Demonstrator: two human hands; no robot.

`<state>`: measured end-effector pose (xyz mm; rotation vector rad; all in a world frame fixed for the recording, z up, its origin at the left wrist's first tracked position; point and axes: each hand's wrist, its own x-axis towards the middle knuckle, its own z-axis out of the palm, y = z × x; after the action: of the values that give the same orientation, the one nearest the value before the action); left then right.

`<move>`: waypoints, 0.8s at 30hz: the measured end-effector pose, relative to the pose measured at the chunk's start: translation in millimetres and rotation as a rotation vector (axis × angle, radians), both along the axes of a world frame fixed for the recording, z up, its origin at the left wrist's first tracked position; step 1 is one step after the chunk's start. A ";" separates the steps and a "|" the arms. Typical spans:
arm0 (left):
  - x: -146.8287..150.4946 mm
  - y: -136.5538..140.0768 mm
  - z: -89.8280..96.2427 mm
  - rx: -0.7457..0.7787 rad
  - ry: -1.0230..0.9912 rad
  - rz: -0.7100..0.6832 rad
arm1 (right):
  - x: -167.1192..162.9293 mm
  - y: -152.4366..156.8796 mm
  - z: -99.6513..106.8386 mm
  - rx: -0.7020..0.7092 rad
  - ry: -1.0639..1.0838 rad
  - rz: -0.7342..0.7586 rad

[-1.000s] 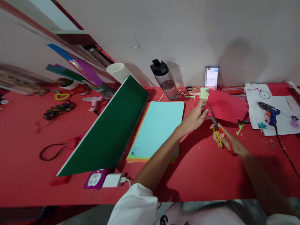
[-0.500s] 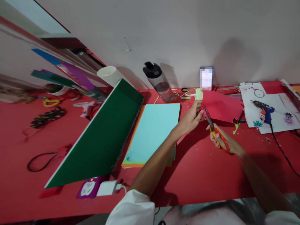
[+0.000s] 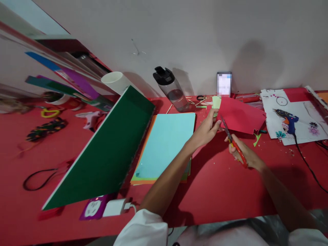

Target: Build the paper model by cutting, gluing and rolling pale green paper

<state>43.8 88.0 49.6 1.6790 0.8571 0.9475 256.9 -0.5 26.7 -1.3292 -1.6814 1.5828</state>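
My left hand (image 3: 206, 130) pinches red paper (image 3: 242, 115) near the back edge of the tabletop (image 3: 217, 194); my right hand (image 3: 245, 154) grips red-and-yellow-handled scissors (image 3: 237, 149).

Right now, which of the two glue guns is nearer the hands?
The blue glue gun, lying on white printed paper, right of the right hand. The pink-and-white one lies far left, beyond the green board.
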 end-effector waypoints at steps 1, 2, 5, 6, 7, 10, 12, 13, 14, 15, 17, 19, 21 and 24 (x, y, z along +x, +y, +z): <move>-0.2 0.2 -0.4 -0.019 -0.015 -0.020 | -0.5 0.2 0.4 0.005 -0.006 -0.005; -0.4 0.2 -0.5 -0.038 -0.030 -0.042 | -1.1 0.3 0.7 0.010 -0.008 -0.009; -1.1 0.3 -0.4 -0.058 -0.046 -0.045 | -2.8 0.4 1.1 0.022 0.000 -0.027; -1.3 0.3 -0.4 -0.060 -0.045 -0.041 | -3.4 0.3 1.1 0.026 0.004 -0.032; -1.4 0.3 -0.5 -0.061 -0.045 -0.037 | -4.0 0.3 1.1 0.029 0.007 -0.037; -1.2 0.4 -0.5 -0.066 -0.061 -0.037 | -6.0 0.4 -0.2 0.046 0.001 -0.051; -0.5 0.1 0.1 -0.065 -0.084 -0.043 | -7.2 0.7 -2.0 0.051 -0.009 -0.059; -0.1 -0.1 0.6 -0.063 -0.094 -0.047 | -7.7 0.8 -2.8 0.052 -0.012 -0.063; 0.3 -0.3 1.1 -0.061 -0.101 -0.049 | -8.1 1.0 -3.5 0.051 -0.015 -0.066; 0.7 -0.5 1.6 -0.059 -0.105 -0.049 | -8.4 1.1 -3.8 0.049 -0.020 -0.068; 1.0 -0.7 2.1 -0.054 -0.106 -0.045 | -8.8 1.4 -3.0 0.049 -0.036 -0.070; 1.1 -0.6 2.0 -0.051 -0.102 -0.045 | -8.9 1.6 -1.0 0.049 -0.052 -0.062; 0.9 -0.3 1.8 -0.044 -0.106 -0.050 | -8.9 1.9 1.2 0.051 -0.057 -0.055; 1.0 -0.1 2.0 -0.039 -0.117 -0.055 | -8.7 2.2 2.4 0.058 -0.051 -0.060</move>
<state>44.8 87.9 51.6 1.5897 0.7439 0.9751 248.3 1.7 29.1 -1.3889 -1.6880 1.4672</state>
